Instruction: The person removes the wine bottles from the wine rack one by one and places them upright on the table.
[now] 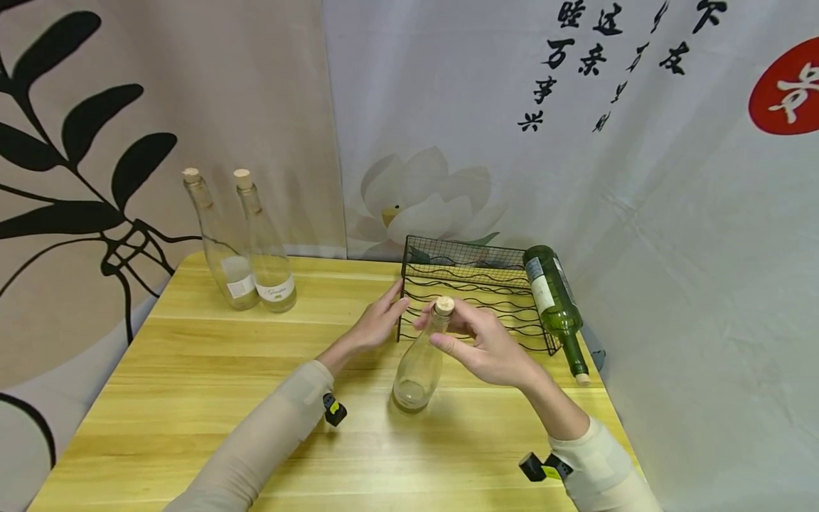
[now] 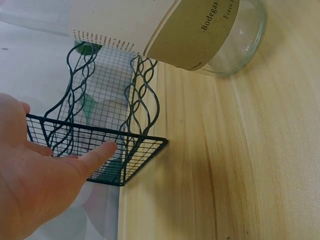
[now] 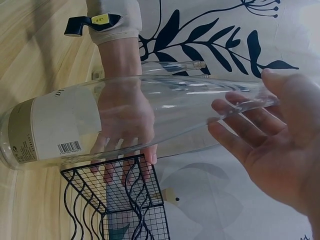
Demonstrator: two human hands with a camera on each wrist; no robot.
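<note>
Clear bottle (image 1: 419, 363) upright between the hands, right hand (image 1: 489, 345) grasping its corked neck, left hand (image 1: 377, 323) released, fingers straight against the wire rack (image 1: 473, 284), green bottle (image 1: 553, 299) beyond the right hand

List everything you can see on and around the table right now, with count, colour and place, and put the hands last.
Clear bottle with cork: 1, clear glass, beige label, upright at table centre, neck in the right hand.
Clear corked bottles: 2, clear glass, white labels, upright side by side at the back left.
Green bottle: 1, dark green, lying tilted on the rack's right end, neck toward the person.
Wire rack: 1, black, wavy rails, back right of the table.
Table: 1, light wood.
Backdrop cloths: leaf print left, lotus and calligraphy right.
Left hand: fingers straight, touching the rack's left edge.
Right hand: fingers round the centre bottle's neck.
</note>
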